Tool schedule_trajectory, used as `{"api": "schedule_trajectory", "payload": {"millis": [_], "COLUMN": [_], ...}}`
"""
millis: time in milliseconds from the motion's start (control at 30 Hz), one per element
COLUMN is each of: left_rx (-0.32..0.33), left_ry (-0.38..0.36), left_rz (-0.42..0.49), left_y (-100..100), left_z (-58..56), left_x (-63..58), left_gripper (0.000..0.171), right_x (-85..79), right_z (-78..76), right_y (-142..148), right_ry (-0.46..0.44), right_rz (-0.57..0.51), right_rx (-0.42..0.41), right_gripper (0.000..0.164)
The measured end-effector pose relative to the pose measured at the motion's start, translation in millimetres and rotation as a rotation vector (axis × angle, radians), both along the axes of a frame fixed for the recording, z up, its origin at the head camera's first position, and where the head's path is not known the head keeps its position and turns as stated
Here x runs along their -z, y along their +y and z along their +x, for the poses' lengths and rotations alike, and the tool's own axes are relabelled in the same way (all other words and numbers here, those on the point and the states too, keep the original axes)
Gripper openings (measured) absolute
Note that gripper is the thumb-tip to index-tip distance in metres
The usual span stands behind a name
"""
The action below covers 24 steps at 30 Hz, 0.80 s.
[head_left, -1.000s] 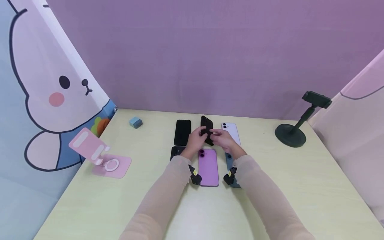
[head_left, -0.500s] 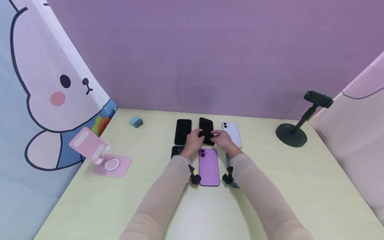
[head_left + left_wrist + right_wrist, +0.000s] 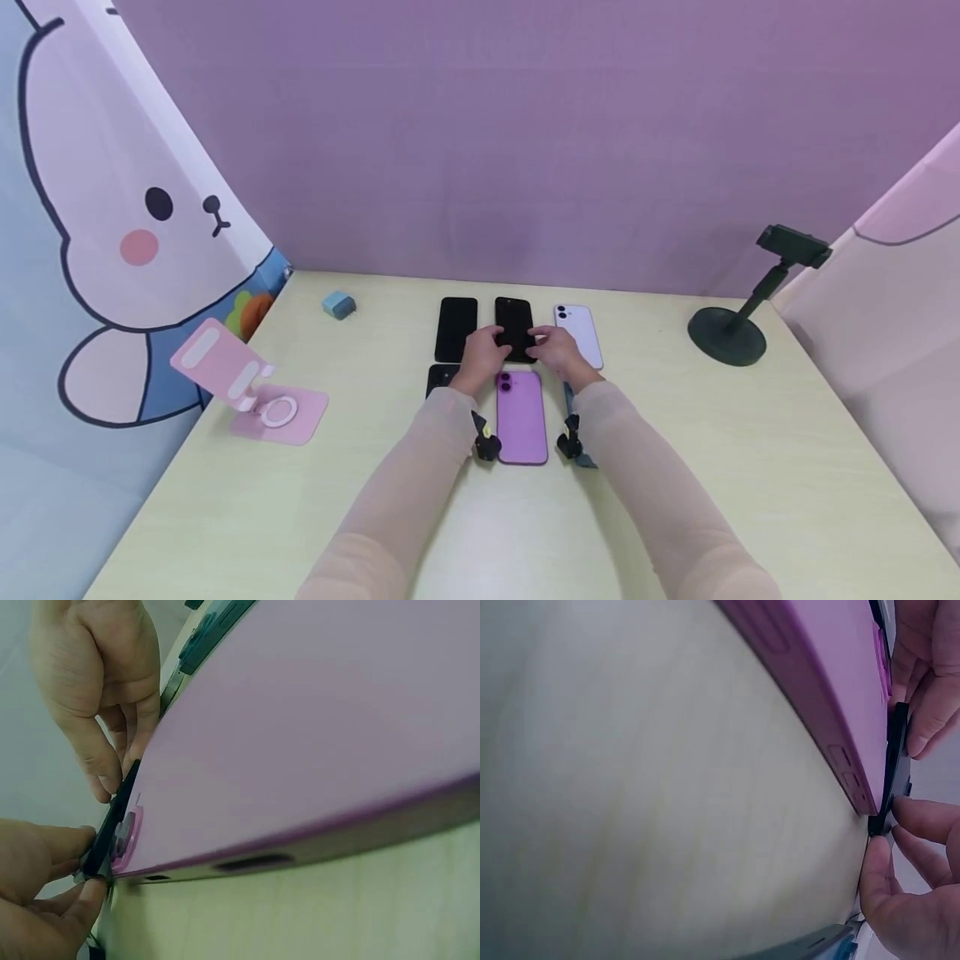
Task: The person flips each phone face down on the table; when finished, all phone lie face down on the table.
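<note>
Between my two hands in the head view is a black phone (image 3: 514,321), screen side up at the middle of the back row. My left hand (image 3: 482,357) pinches its near left edge between thumb and fingers. At the near right edge, my right hand (image 3: 558,352) grips it with thumb and fingertips. Both wrist views catch this phone (image 3: 112,825) edge-on, close to the table and slightly tilted, just beyond the purple phone (image 3: 522,425). The purple phone lies back up in front of the hands.
Beside the hands lie another black phone (image 3: 457,325) and a lavender phone (image 3: 581,333). Forearms partly cover a dark phone (image 3: 440,377) and a teal phone (image 3: 583,457). A pink phone stand (image 3: 311,412) and blue charger (image 3: 339,305) stand left; a dark green stand (image 3: 726,337) stands right.
The black phone has gone from tilted up on its side to lying nearly flat in the back row. Both hands have lowered with it.
</note>
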<state>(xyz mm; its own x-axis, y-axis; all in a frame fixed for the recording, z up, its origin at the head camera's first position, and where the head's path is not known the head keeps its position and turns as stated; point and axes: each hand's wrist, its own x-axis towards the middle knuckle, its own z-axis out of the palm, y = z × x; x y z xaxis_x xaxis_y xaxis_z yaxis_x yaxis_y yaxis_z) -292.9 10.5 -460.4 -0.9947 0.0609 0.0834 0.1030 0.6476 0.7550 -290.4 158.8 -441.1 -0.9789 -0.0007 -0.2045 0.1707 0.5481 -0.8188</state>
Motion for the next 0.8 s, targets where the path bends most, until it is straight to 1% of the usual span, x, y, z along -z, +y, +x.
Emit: {"api": "schedule_trajectory", "payload": {"millis": [200, 433, 567, 633, 733, 800], "left_rx": [0.026, 0.023, 0.029, 0.035, 0.053, 0.066], "left_ry": [-0.031, -0.049, -0.072, -0.088, -0.096, -0.072], "left_rz": [-0.059, -0.104, -0.088, -0.062, -0.018, -0.005], "left_y": [0.5, 0.5, -0.5, -2.2, -9.9, -19.0], "left_z": [-0.3, 2.1, 3.1, 4.4, 4.6, 3.7], "left_x": [-1.6, -4.2, -4.4, -4.9, -7.2, -11.1], "left_gripper": [0.040, 0.037, 0.038, 0.038, 0.039, 0.038], "right_x": [-1.7, -0.4, -1.7, -2.5, -5.4, -9.4], "right_z": [0.2, -1.5, -1.9, -2.4, -2.2, -1.2], "right_y": [-1.0, -2.7, -3.3, -3.8, -9.0, -15.4], "right_ry": [0.002, 0.010, 0.013, 0.023, 0.081, 0.129], "right_rz": [0.030, 0.081, 0.109, 0.150, 0.202, 0.224], "right_rx": [-0.007, -0.023, -0.026, -0.034, -0.042, -0.052], "right_gripper": [0.045, 0.047, 0.047, 0.046, 0.044, 0.044]}}
